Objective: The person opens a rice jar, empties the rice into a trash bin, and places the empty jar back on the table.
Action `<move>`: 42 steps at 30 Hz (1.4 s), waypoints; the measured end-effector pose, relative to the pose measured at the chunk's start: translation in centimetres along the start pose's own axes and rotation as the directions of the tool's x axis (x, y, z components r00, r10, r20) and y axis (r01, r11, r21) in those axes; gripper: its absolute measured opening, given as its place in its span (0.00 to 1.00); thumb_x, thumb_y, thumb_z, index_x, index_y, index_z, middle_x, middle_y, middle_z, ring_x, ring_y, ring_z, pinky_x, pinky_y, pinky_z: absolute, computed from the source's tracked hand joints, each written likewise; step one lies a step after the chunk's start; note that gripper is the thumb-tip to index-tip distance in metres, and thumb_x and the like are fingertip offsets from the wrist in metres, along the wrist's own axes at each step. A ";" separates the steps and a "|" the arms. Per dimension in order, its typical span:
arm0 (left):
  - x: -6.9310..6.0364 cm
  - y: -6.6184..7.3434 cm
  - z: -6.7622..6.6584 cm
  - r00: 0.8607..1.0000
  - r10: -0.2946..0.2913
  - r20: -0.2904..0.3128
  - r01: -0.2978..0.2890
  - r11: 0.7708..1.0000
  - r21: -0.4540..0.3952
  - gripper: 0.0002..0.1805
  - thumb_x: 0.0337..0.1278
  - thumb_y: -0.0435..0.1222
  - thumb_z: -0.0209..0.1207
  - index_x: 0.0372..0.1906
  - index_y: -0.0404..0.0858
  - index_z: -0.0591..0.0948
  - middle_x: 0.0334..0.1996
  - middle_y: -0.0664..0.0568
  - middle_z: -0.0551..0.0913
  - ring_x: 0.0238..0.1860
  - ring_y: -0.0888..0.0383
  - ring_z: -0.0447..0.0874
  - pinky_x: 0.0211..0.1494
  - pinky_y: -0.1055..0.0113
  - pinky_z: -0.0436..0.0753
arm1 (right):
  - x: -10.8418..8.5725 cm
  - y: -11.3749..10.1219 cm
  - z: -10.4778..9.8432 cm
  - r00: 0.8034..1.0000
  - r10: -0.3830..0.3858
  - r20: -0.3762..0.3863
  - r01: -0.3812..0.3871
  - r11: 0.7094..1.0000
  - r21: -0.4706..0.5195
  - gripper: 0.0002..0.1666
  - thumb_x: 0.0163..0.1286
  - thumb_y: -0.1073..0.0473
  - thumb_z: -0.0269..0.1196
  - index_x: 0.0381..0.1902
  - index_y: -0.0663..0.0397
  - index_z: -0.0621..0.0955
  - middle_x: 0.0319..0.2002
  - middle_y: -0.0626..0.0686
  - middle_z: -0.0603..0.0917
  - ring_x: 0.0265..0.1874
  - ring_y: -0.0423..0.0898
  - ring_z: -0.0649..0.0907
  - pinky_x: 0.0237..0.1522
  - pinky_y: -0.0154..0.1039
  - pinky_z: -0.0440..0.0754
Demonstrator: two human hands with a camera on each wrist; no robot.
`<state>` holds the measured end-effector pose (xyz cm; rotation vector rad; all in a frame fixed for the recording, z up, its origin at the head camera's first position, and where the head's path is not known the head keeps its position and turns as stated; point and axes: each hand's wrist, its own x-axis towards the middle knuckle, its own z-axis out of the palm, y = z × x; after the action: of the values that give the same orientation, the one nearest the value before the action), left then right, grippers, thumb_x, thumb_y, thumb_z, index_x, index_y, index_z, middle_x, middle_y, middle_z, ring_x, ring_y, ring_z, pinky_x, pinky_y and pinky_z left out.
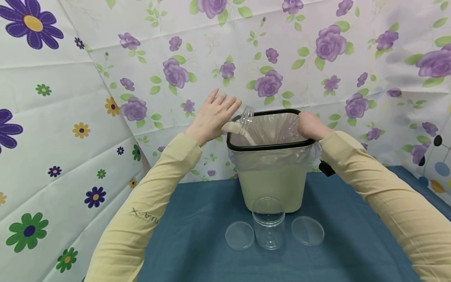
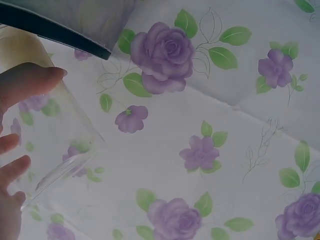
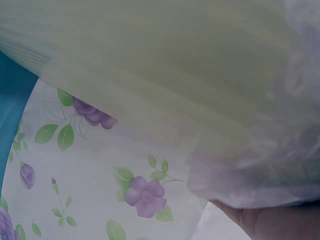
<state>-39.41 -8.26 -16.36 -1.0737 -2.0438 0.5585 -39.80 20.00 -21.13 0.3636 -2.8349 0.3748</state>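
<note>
My left hand point(image 1: 213, 117) grips a clear plastic jar point(image 1: 248, 116) tipped over the left rim of a cream-coloured bin point(image 1: 273, 184). Inside the jar a pale, cream-coloured material point(image 1: 232, 127) slopes toward the mouth, and a pale stream falls into the bin. In the left wrist view the thumb point(image 2: 37, 82) lies along the jar's side point(image 2: 75, 120). At the bin's right rim my right hand point(image 1: 312, 125) grips the black edge and the thin plastic liner point(image 1: 282, 127). The right wrist view shows that hand point(image 3: 270, 222) under the liner point(image 3: 240, 182), mostly cropped.
In front of the bin a second clear jar point(image 1: 269, 231) stands upright on the blue cloth point(image 1: 190, 235). Clear round lids lie on each side of it, a left one point(image 1: 239, 235) and a right one point(image 1: 307, 231). Flowered sheets point(image 1: 197, 47) hang behind and at the sides.
</note>
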 end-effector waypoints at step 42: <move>4.3 2.9 -1.1 0.776 0.562 0.287 -0.605 0.535 0.589 0.28 0.56 0.27 0.55 0.60 0.53 0.67 0.54 0.56 0.69 0.59 0.53 0.60 0.64 0.58 0.46 | 0.2 0.3 0.1 0.999 -0.049 0.010 0.049 0.999 -0.008 0.08 0.49 0.79 0.44 0.27 0.78 0.71 0.33 0.73 0.74 0.32 0.60 0.74 0.42 0.52 0.71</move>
<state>-38.70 -2.99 -15.83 -1.2695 -1.2661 1.5518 -40.06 20.21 -21.23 0.4337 -2.8301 0.3520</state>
